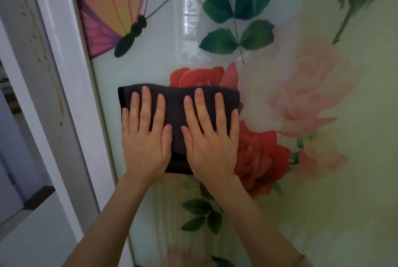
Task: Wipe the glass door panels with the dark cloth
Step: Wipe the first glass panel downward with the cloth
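Two hands are pressing one dark cloth (177, 113) flat against the glass door panel (165, 57). The left hand (144, 139) is lying open on the cloth's left half, its four fingers straight and slightly spread, pointing up. The right hand (210, 140) is lying open in the same way on the right half. Neither hand is gripping anything; both palms and all the fingers are bearing on the fabric. The two thumbs are pointing toward each other, close but apart, and a strip of cloth is showing between them. The cloth is folded into a rough rectangle. Its top edge is reaching just past the fingertips, and its bottom edge is peeking out between the two wrists.

Printed pictures are covering the panel. One butterfly (120, 14) is sitting well above the left hand. One sprig of five dark green leaves (237, 14) is standing above the right hand. Two red roses are showing: one rose (197, 77) is rising just above the cloth's top edge, and the second red rose (260, 159) is lying just to the right of the right hand. A large pale pink rose (301, 85) is spreading further right. One white door frame (64, 77) is running down the side, to the left of the left hand.
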